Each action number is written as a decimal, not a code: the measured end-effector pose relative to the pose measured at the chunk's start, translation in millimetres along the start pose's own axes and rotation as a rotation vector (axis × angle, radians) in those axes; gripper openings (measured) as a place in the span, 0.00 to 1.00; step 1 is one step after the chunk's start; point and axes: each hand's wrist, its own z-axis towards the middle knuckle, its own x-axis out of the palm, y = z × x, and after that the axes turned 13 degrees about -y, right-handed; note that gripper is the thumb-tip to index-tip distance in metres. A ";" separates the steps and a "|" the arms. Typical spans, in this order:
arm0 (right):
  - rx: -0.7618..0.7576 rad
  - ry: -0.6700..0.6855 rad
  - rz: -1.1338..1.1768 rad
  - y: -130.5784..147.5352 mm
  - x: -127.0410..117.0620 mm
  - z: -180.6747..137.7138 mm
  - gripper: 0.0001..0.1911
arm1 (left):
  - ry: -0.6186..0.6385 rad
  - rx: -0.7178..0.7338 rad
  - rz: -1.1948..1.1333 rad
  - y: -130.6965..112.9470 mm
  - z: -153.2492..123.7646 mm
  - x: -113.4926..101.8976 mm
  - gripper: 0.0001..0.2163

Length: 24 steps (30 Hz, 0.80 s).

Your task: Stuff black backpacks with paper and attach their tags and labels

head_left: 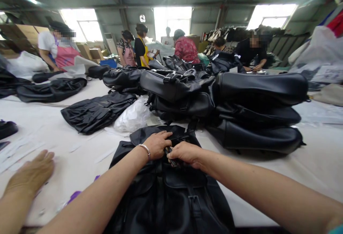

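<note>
Evidently both hands, the left hand and right hand, each grip closed on the flap of the black backpack lying on the tabletop, are fastening it, which calls for steady pinching.

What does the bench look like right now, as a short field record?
left hand: with a silver bracelet, on the top of the black leather backpack
right hand: gripping a strap fitting on the same backpack
behind: stack of black leather bags; white plastic bag
near left: another person's hand flat on the white table
</note>
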 end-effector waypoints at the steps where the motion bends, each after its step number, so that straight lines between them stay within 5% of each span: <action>1: 0.005 0.007 0.028 1.0 0.9 -2.0 0.07 | -0.002 0.004 -0.001 0.2 0.4 -0.1 0.13; 12: 0.036 0.108 0.141 7.2 3.1 -44.8 0.13 | -0.052 -0.012 0.000 -3.5 4.3 4.1 0.15; 16: -0.013 0.114 0.038 1.9 -7.9 -39.8 0.12 | -0.067 -0.027 -0.004 -5.2 -3.4 -4.6 0.13; 19: -0.067 0.177 -0.030 -7.9 -25.0 -22.9 0.08 | -0.172 -0.050 -0.142 -6.3 -21.5 -18.6 0.23; 21: -0.089 0.190 -0.051 -14.1 -33.9 -9.9 0.10 | -0.273 -0.283 -0.376 -5.6 -38.4 -24.9 0.20; 24: -0.091 0.167 -0.095 -16.9 -34.3 6.6 0.16 | -0.302 -0.834 -0.680 -2.8 -62.0 -22.0 0.08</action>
